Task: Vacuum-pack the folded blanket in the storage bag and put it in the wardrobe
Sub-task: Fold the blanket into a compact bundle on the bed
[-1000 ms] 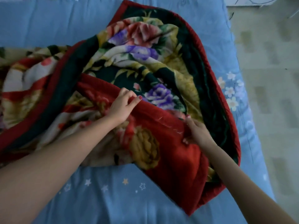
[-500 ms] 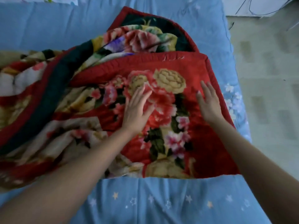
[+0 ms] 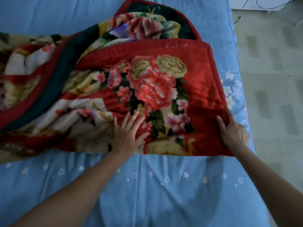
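Partly folded, the blanket lies on the bed, its long axis running left-right. Left hand presses flat on the near edge, fingers spread. Right hand, nearer the folded end, grips the right corner.

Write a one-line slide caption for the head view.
Left hand flat on a red floral blanket on a blue bedsheet; right hand grips its right edge.

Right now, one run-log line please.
stage: folding | blanket: on bed, partly folded | left hand: flat on it | right hand: gripping edge
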